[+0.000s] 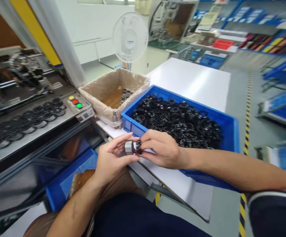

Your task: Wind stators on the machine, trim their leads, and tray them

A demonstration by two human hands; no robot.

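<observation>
My left hand [113, 158] pinches a small silver metal cylinder [128, 147] between thumb and fingers, just in front of my lap. My right hand [160, 148] closes its fingers on a black ring-shaped plastic part [138, 147] pressed against the cylinder's end. Both hands meet at the near edge of a blue bin [228, 131] filled with several black ring parts [177, 120].
A cardboard box lined with plastic [103, 89] stands beside the bin on a white table [194, 79]. On the left a grey machine bench carries rows of black rings [34, 118] and coloured buttons [75, 101]. A lower blue bin [69, 177] sits by my knees. A fan [130, 36] stands behind.
</observation>
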